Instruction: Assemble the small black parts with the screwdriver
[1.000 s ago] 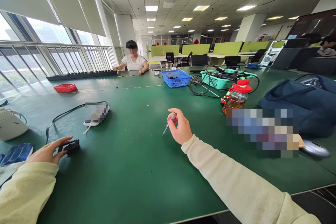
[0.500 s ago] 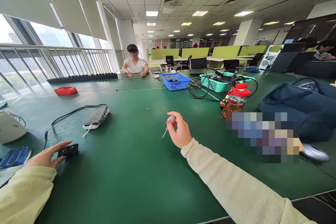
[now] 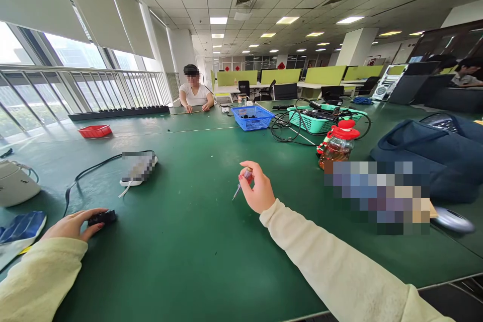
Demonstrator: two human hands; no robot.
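My left hand (image 3: 75,225) grips a small black block-like part (image 3: 102,218) between thumb and fingers, low over the green table (image 3: 181,241) at the left; its exact kind does not show. A small screwdriver (image 3: 243,181) is pinched in my right hand (image 3: 258,188) near the table's middle, its thin metal tip pointing down and to the left. Next to my left hand lies a blue and white cloth-like item (image 3: 24,229), partly behind the sleeve. Beyond that hand rests a white device (image 3: 138,170), blurred out on top, with a black strap or cable.
A red tray (image 3: 95,131), a blue basket (image 3: 252,118) and a green basket (image 3: 313,122) with cables stand farther back. To the right are a red-lidded bottle (image 3: 337,148) and a dark blue bag (image 3: 430,156). A person (image 3: 194,94) sits at the far edge.
My left hand has shifted slightly right with the black part, which is now turned to show a narrower side. My right hand and the screwdriver have hardly moved.
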